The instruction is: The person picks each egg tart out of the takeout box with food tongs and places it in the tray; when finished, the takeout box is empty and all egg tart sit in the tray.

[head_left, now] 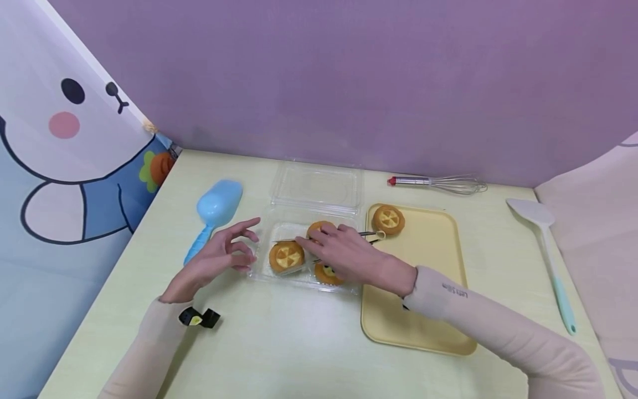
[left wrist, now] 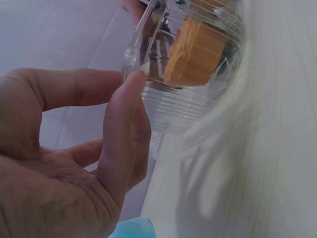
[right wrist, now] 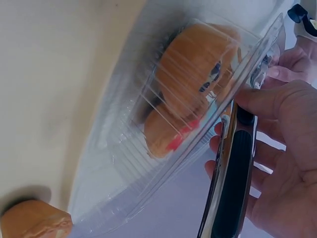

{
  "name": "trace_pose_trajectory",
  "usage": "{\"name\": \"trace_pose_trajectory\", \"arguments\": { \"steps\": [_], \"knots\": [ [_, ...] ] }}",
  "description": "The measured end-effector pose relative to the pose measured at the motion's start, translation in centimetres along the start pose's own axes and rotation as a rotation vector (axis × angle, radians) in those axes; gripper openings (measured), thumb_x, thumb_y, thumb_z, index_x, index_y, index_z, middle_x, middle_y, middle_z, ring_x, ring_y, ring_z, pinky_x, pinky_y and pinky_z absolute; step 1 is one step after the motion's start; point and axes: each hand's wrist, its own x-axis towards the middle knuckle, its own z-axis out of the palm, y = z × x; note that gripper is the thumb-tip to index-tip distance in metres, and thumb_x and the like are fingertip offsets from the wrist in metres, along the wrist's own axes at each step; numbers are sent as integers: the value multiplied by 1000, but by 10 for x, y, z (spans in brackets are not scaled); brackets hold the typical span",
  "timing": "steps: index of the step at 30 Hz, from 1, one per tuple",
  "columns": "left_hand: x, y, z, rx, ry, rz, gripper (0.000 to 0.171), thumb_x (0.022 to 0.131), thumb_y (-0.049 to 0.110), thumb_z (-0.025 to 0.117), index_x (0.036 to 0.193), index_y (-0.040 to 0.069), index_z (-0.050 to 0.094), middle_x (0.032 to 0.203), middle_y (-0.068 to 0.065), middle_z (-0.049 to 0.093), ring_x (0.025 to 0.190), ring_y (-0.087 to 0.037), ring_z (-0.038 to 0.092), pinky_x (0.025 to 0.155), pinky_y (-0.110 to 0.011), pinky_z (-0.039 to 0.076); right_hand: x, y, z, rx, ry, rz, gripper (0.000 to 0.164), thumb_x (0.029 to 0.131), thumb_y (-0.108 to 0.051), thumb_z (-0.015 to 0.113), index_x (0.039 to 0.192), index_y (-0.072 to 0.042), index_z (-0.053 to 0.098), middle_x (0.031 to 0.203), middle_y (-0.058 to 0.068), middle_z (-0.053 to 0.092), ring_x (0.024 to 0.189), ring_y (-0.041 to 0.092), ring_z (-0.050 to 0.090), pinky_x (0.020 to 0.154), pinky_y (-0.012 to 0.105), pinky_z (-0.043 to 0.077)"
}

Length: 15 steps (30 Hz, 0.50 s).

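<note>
My right hand [head_left: 344, 246] grips metal tongs [right wrist: 233, 183] with dark handle grips, over a clear plastic container [head_left: 309, 285]. The ring end of the tongs sticks out right of the hand. Their tips lie close about a round pastry [head_left: 286, 256] with yellow and brown wedges on top, at the container's left. Two more pastries sit in it: one behind [head_left: 319, 226], partly covered by my right hand, one in front [head_left: 327, 274]. My left hand [head_left: 219, 257] pinches the container's left rim between thumb and index finger, its other fingers loosely bent.
Right of the container lies a yellow tray [head_left: 413, 327] with a round pastry [head_left: 389, 219] at its back left corner. A blue scoop [head_left: 218, 205] is at the left, a whisk [head_left: 438, 183] at the back, a spatula [head_left: 548, 249] at the right. The container's lid [head_left: 317, 187] lies opened backward.
</note>
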Motion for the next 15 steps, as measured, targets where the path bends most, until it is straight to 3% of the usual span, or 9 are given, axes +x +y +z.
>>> {"name": "trace_pose_trajectory", "arguments": {
  "steps": [10,15],
  "knots": [
    [0,1,1,-13,-2,4,82,91,-6,64,164,9,30,136,-25,45,85,-12,68,70,-38,66,-12,5,-14,65,5,65,67,91,-11,73,154,-19,50,138,1,65,116,23,65,69,33,58],
    [-1,1,0,-14,-2,0,82,92,-6,64,164,9,29,136,-24,45,87,-15,68,71,-37,66,-25,13,-21,44,91,97,68,90,-14,77,153,-20,52,133,2,69,108,23,68,63,32,57]
  ]
}}
